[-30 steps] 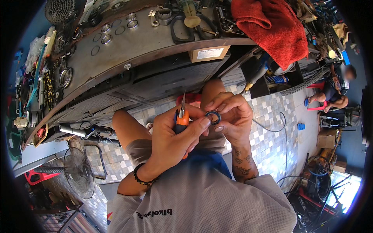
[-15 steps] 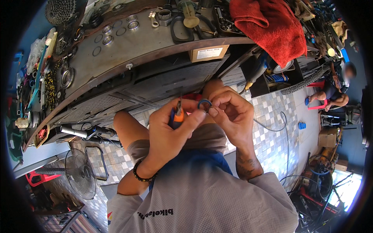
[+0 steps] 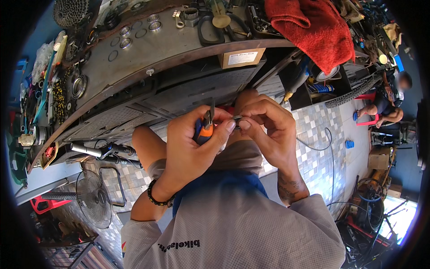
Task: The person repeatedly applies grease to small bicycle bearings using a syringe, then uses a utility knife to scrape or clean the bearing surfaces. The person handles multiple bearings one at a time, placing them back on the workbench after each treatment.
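Note:
Between both hands, over my lap, is a small ring-shaped bearing (image 3: 237, 121), now tilted almost edge-on. My left hand (image 3: 188, 139) pinches its left side with thumb and forefinger. The same hand keeps a tool with an orange-and-blue handle (image 3: 206, 131) tucked in its palm; a thin, blade-like metal tip points away from me. My right hand (image 3: 272, 131) is closed, thumb and fingers pinching the bearing's right side. Most of the bearing's rim hides behind my fingertips.
Ahead, a metal workbench (image 3: 168, 47) carries several bearings and thin rings (image 3: 126, 43), scissors (image 3: 210, 31) and a red towel (image 3: 313, 33) draped over its edge. A box (image 3: 242, 58) sits beneath. A fan (image 3: 94, 199) stands left; a person (image 3: 389, 101) sits far right.
The bearing has turned from showing its open ring with a blue face to nearly edge-on. My left hand has tilted, and the tool's tip shows more clearly.

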The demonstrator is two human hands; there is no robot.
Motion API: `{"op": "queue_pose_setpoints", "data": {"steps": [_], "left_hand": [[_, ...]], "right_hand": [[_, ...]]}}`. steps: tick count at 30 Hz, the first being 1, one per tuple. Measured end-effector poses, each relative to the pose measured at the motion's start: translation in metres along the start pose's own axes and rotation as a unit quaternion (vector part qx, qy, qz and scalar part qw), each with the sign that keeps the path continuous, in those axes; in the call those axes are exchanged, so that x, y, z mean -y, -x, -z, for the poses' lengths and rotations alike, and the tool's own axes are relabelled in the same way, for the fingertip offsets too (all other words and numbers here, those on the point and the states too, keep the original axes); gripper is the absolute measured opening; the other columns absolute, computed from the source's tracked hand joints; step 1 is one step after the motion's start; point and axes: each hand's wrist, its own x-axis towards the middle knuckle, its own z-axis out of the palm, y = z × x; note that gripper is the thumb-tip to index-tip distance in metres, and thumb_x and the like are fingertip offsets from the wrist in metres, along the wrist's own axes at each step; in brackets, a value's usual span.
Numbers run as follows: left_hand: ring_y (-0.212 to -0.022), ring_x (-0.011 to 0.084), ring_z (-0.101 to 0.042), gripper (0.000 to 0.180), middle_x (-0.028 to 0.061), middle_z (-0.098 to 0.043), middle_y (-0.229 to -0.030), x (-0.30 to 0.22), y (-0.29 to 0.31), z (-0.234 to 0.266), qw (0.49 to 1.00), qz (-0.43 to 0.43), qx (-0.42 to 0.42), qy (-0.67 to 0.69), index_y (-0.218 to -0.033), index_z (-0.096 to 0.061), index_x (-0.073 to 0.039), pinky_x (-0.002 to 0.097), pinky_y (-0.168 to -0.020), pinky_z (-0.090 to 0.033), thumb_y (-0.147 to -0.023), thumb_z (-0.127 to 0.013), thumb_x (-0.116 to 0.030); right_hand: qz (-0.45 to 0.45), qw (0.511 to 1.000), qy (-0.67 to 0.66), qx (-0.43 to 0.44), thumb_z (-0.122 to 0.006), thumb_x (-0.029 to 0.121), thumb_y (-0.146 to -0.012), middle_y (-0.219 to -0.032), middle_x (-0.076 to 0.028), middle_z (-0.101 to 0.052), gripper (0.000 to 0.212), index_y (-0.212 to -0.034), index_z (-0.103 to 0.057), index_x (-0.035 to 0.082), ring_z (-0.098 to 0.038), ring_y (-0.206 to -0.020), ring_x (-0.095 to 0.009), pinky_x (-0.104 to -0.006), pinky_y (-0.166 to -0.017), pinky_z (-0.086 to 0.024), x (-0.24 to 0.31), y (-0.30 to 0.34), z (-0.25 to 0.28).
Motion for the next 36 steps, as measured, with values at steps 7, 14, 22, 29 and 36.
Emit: {"op": "queue_pose_setpoints", "data": {"steps": [7, 14, 22, 29, 36], "left_hand": [[-0.067, 0.0063, -0.063, 0.009, 0.0045, -0.069, -0.08, 0.01, -0.002, -0.005, 0.995, -0.081, -0.027, -0.053, -0.099, -0.069, 0.001, 0.0212, -0.056, -0.049, -0.095, -0.074, -0.005], [-0.07, 0.0033, -0.057, 0.014, 0.0012, -0.069, -0.083, 0.016, 0.003, 0.004, 0.985, -0.073, -0.057, -0.143, -0.097, -0.066, -0.001, 0.0209, -0.064, -0.048, -0.092, -0.079, -0.005], [-0.046, 0.0049, -0.047, 0.02, -0.0001, -0.055, -0.06, 0.054, 0.051, 0.034, 0.968, 0.079, -0.136, 0.194, -0.092, -0.06, -0.002, 0.0247, -0.043, -0.037, -0.104, -0.066, -0.018], [-0.044, 0.0076, -0.046, 0.025, -0.001, -0.049, -0.058, 0.091, 0.1, 0.049, 0.945, 0.154, -0.186, 0.219, -0.091, -0.057, -0.003, 0.0255, -0.041, -0.035, -0.106, -0.063, -0.023], [-0.045, 0.0082, -0.046, 0.026, -0.0022, -0.048, -0.061, 0.096, 0.115, 0.064, 0.922, 0.221, -0.175, 0.265, -0.092, -0.058, -0.005, 0.0253, -0.042, -0.035, -0.105, -0.064, -0.027]], "right_hand": [[-0.011, 1.0, -0.014, -0.008, -0.075, -0.004, -0.09, -0.09, -0.007, -0.066, 0.01, -0.094, -0.066, -0.003, -0.064, -0.076, -0.012, -0.0247, -0.064, -0.049, -0.003, 0.002, -0.006], [-0.105, 0.992, -0.066, -0.012, -0.072, -0.001, -0.095, -0.09, -0.005, -0.064, 0.004, -0.096, -0.068, -0.002, -0.061, -0.072, -0.005, -0.0199, -0.057, -0.049, -0.005, -0.001, -0.024], [0.278, 0.947, 0.154, 0.042, -0.075, 0.001, -0.09, -0.088, -0.011, -0.066, 0.009, -0.098, -0.071, -0.002, -0.067, -0.075, -0.022, -0.0312, -0.064, -0.052, 0.046, -0.071, -0.066], [0.39, 0.873, 0.272, 0.11, -0.072, 0.009, -0.09, -0.092, -0.013, -0.06, 0.01, -0.095, -0.066, 0.003, -0.065, -0.082, -0.037, -0.047, -0.068, -0.053, 0.072, -0.159, -0.127], [0.424, 0.805, 0.37, 0.188, -0.072, 0.011, -0.089, -0.097, -0.014, -0.062, 0.013, -0.092, -0.066, 0.001, -0.066, -0.098, -0.035, -0.047, -0.076, -0.058, 0.066, -0.198, -0.173]]}}
